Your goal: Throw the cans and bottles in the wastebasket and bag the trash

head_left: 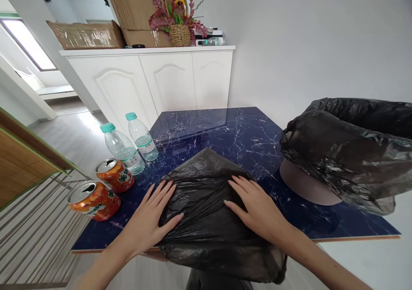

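A black plastic bag (206,212) lies spread on the blue marbled table, its far end folded into a point and its near part hanging over the front edge. My left hand (156,212) rests flat on the bag's left side, fingers stretched out. On the right side of the same bag, my right hand (249,202) lies with its fingers extended and thumb apart. Neither hand grips anything. Left of my left hand stand two orange soda cans, the nearer can (95,202) and the farther can (116,176), both with opened tops.
Two clear bottles with teal caps, one bottle (122,148) and another bottle (141,135), stand at the table's left edge. A bin (305,182) lined with a black bag stands right. Behind is a white cabinet (174,79) bearing cardboard boxes and a flower basket (179,35).
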